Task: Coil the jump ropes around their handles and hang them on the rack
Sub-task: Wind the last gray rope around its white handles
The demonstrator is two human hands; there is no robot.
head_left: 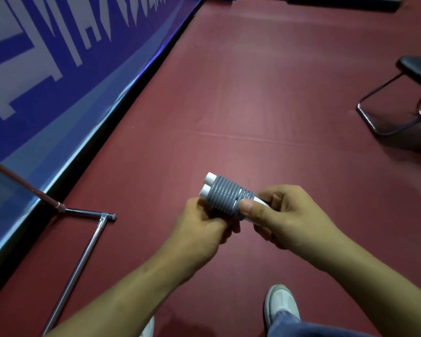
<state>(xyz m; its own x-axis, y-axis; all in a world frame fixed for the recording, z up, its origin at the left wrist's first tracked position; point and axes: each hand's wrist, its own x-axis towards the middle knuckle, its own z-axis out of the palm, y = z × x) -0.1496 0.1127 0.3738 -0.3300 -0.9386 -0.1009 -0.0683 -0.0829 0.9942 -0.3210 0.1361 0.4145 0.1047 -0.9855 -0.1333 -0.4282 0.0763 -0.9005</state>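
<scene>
I hold 1 jump rope between my 2 hands, its grey cord wound in tight turns round 2 white handles lying side by side. My left hand grips the bundle from below, fingers curled; my right hand pinches the other end, thumb on the coils. Left of my left hand, 1 metal rack stands on the red floor. Far beyond my right hand is 1 black chair.

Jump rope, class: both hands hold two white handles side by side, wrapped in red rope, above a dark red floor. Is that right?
No. The head view shows the rope is grey, not red. Otherwise right: left hand and right hand hold the two white handles side by side above the dark red floor.
</scene>
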